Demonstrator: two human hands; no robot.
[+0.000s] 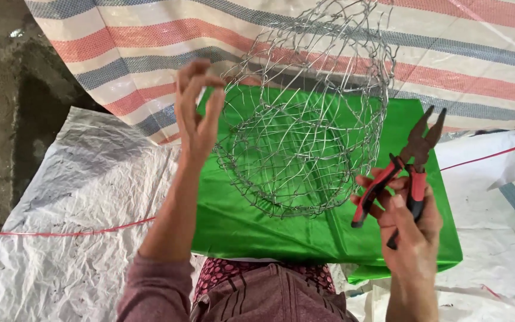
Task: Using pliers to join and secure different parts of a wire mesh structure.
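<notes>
Item: wire mesh basket [296, 119], between my hands; left hand [196, 116] pinches its rim, right hand [409, 223] just beside it grips red-handled pliers [402, 170].

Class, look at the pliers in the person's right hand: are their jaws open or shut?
Open. The pliers in the right hand show two rusty tips spread apart, with green cloth visible between them.

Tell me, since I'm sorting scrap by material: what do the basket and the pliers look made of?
Basket: thin bare metal wire, silvery-grey, twisted into open mesh. Pliers: dull brownish metal jaws, possibly rusty; red-and-black handles that look like plastic or rubber.
</notes>
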